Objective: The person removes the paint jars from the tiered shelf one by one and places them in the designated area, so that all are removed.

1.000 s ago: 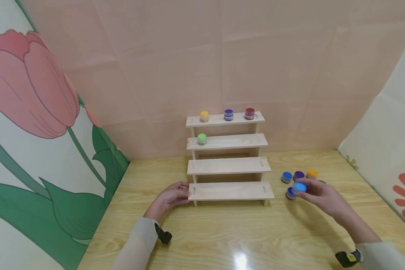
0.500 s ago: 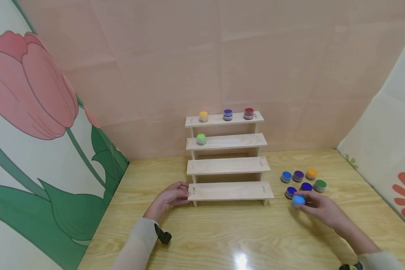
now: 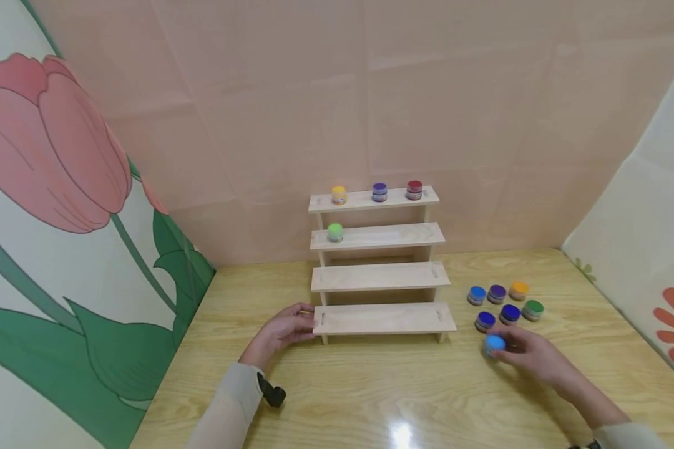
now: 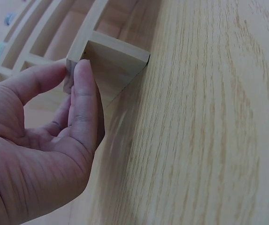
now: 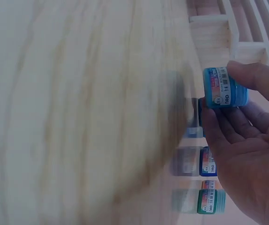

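My right hand (image 3: pixel 536 354) pinches a small light blue paint jar (image 5: pixel 222 88) between thumb and fingers, close over the table in front of the other jars. Its printed label faces the right wrist camera. At the left end of a wooden four-tier stand's lowest shelf (image 3: pixel 384 318), my left hand (image 3: pixel 285 325) pinches the board's end between thumb and index finger, as the left wrist view shows. On the top shelf stand a yellow jar (image 3: pixel 339 195), a purple jar (image 3: pixel 379 192) and a dark red jar (image 3: pixel 414 190). A light green jar (image 3: pixel 335 233) sits at the left of the second shelf.
Right of the stand, several jars rest on the table (image 3: pixel 337 386): a blue jar (image 3: pixel 476 295), a violet jar (image 3: pixel 497 294), an orange jar (image 3: pixel 519 290), a green jar (image 3: pixel 533 310) and dark blue ones (image 3: pixel 485 322). A pinkish backdrop (image 3: pixel 281 125) rises behind.
My right hand has carried the light blue jar toward me, away from the group, uncovering the green and dark blue jars. My left hand has stayed on the stand.
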### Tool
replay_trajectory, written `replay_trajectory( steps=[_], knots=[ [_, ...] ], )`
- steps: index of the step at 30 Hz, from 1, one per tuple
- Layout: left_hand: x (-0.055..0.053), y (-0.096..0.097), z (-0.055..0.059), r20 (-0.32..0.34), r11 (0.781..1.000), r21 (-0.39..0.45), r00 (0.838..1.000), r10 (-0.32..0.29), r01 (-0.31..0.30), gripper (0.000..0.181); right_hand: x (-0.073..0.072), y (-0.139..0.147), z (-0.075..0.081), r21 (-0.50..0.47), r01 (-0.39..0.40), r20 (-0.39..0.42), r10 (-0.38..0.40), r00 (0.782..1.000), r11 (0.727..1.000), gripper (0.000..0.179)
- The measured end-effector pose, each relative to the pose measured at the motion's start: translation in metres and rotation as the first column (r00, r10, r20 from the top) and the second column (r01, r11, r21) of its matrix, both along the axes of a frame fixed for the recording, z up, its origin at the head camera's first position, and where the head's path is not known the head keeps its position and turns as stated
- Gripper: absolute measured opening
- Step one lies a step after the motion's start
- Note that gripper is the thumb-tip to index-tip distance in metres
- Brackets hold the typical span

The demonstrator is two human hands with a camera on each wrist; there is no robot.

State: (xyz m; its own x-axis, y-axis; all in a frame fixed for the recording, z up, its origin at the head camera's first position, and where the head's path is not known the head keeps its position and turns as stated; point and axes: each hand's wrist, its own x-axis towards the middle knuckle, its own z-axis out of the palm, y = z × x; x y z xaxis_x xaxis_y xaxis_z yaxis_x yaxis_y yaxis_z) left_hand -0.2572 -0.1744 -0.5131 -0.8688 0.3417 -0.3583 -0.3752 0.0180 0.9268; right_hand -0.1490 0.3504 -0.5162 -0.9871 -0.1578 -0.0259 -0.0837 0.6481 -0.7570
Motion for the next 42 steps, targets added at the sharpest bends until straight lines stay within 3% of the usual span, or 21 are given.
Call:
replay_trajectory(
  steps=[16,21,28,38,42],
  knots=[
    [-0.001,-0.001,0.000,0.006,1.000,0.008,1.000,-0.006,0.006,0.046,0.000,0.000,-0.003,0.030,-0.025,-0.007,0.025,1.000,0.999,0.048],
    [-0.001,-0.001,0.001,0.004,1.000,0.008,1.000,-0.006,0.006,0.046,0.000,-0.001,0.004,0.045,-0.030,-0.068,0.033,0.997,0.999,0.046],
    [-0.001,-0.001,-0.001,0.005,1.000,0.003,1.000,-0.010,0.010,0.045,-0.009,-0.011,0.034,-0.014,-0.140,-0.252,0.132,0.959,0.990,0.034],
    [-0.002,-0.001,-0.002,0.007,1.000,-0.005,1.000,-0.009,0.009,0.046,-0.034,-0.044,0.084,-0.029,-0.155,-0.270,0.141,0.952,0.988,0.036],
    [-0.002,-0.001,-0.002,0.009,1.000,0.008,1.000,-0.006,0.006,0.046,-0.049,-0.063,0.100,-0.059,-0.153,-0.225,0.136,0.965,0.986,0.042]
  ],
)
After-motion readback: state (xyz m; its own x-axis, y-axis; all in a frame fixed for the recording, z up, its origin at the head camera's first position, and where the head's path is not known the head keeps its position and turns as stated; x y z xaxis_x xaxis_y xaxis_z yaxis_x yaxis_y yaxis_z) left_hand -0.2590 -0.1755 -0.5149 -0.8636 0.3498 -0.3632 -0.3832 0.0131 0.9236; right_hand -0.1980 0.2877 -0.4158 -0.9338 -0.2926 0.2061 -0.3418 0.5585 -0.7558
